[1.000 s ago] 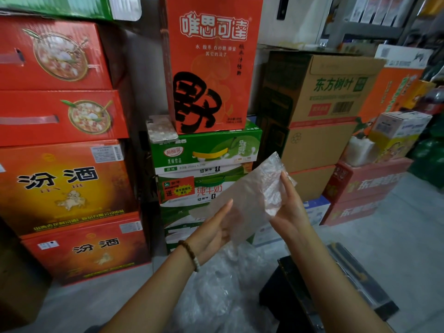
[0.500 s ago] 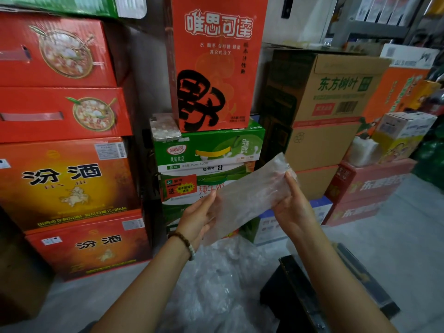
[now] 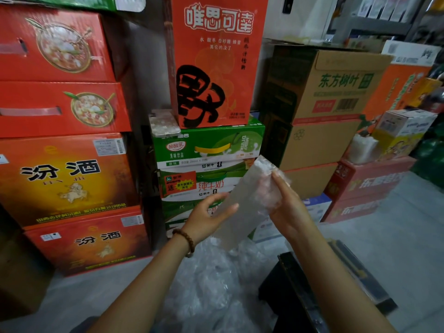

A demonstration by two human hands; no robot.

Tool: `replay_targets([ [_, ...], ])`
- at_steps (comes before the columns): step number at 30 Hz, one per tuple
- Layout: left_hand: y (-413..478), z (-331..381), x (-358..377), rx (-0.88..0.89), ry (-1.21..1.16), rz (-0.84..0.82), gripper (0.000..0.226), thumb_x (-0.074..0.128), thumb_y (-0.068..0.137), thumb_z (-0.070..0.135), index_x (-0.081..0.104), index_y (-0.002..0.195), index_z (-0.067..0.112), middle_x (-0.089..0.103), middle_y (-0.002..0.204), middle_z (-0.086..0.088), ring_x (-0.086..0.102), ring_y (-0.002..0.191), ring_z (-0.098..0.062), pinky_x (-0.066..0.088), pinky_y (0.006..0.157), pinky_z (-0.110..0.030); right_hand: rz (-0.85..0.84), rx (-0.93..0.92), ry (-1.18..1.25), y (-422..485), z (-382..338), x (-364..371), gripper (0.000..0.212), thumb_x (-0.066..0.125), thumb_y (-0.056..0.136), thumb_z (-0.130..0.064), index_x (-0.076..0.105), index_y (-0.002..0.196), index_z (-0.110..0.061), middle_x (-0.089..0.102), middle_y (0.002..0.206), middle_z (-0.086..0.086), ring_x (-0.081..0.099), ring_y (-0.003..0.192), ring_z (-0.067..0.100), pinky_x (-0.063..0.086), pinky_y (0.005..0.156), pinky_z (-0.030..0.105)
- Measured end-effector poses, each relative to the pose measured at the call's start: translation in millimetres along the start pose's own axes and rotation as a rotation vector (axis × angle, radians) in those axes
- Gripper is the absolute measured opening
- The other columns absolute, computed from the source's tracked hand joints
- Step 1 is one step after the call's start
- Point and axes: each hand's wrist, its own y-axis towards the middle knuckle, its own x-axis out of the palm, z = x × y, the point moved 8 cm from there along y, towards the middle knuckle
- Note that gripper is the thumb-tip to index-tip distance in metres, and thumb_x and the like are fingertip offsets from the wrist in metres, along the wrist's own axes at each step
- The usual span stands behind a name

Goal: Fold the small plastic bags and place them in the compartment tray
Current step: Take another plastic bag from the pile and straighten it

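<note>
A small clear plastic bag (image 3: 245,207), folded into a long narrow strip, slants in the air between my hands. My right hand (image 3: 286,205) grips its upper end, with the film wrapped over the fingers. My left hand (image 3: 207,213) lies against the strip's lower half, thumb in front and fingers hidden behind the film. Below my arms a heap of loose clear bags (image 3: 211,280) lies on the floor. A black tray (image 3: 293,292) sits at the lower right, partly hidden by my right forearm.
Stacked cartons wall the space ahead: red and orange boxes (image 3: 62,179) on the left, green milk boxes (image 3: 206,152) in the middle, brown cartons (image 3: 324,111) on the right. A phone (image 3: 163,122) lies on the green box. Grey floor (image 3: 389,236) stretches to the right.
The bag has gone from a wider sheet to a narrower strip. My left hand rose and closed in on it. The right hand stays at the upper end.
</note>
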Motion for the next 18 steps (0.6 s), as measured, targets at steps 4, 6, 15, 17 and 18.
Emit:
replay_targets([
  [4, 3.3, -7.7, -4.4, -0.015, 0.002, 0.000, 0.014, 0.067, 0.085, 0.034, 0.068, 0.096, 0.026, 0.069, 0.106, 0.006, 0.062, 0.105, -0.012, 0.052, 0.091, -0.031, 0.048, -0.004, 0.000, -0.2, -3.1, -8.0, 0.028, 0.055, 0.095, -0.023, 0.065, 0.115, -0.007, 0.071, 0.104, 0.010, 0.067, 0.097, 0.021, 0.053, 0.087, 0.033],
  [6, 2.4, -5.5, -9.0, -0.030, -0.035, -0.012, 0.012, 0.066, 0.086, 0.030, 0.069, 0.094, 0.021, 0.072, 0.099, 0.003, 0.066, 0.099, -0.015, 0.053, 0.088, -0.029, 0.153, -0.073, -0.170, 1.7, -12.8, -22.9, 0.018, 0.060, 0.094, -0.024, 0.070, 0.104, -0.013, 0.072, 0.106, 0.010, 0.068, 0.101, 0.023, 0.056, 0.082, 0.031],
  [15, -10.3, 1.0, -10.1, -0.060, 0.074, -0.247, 0.010, 0.065, 0.086, 0.029, 0.072, 0.089, 0.022, 0.075, 0.091, 0.000, 0.070, 0.088, -0.016, 0.055, 0.081, -0.022, 0.082, -0.116, -0.716, -3.3, -25.1, -30.8, 0.027, 0.066, 0.089, -0.037, 0.074, 0.086, -0.012, 0.067, 0.066, -0.010, 0.058, 0.058, -0.001, 0.042, 0.056, 0.014],
  [17, -12.6, 2.8, -9.3, -0.080, 0.064, -0.272, 0.012, 0.061, 0.088, 0.028, 0.072, 0.091, 0.022, 0.075, 0.088, 0.003, 0.069, 0.088, -0.017, 0.055, 0.082, -0.025, 0.058, -0.123, -0.685, -3.6, -23.3, -29.9, 0.025, 0.064, 0.092, -0.029, 0.069, 0.081, -0.007, 0.059, 0.049, -0.012, 0.050, 0.043, -0.002, 0.038, 0.044, 0.011],
  [18, -13.4, 3.2, -9.0, -0.092, 0.054, -0.282, 0.015, 0.058, 0.090, 0.028, 0.072, 0.093, 0.022, 0.075, 0.088, 0.003, 0.068, 0.088, -0.018, 0.054, 0.082, -0.028, 0.065, -0.142, -0.671, -3.9, -24.8, -30.1, 0.023, 0.064, 0.092, -0.026, 0.067, 0.079, -0.007, 0.055, 0.045, -0.012, 0.047, 0.039, -0.002, 0.036, 0.041, 0.011],
])
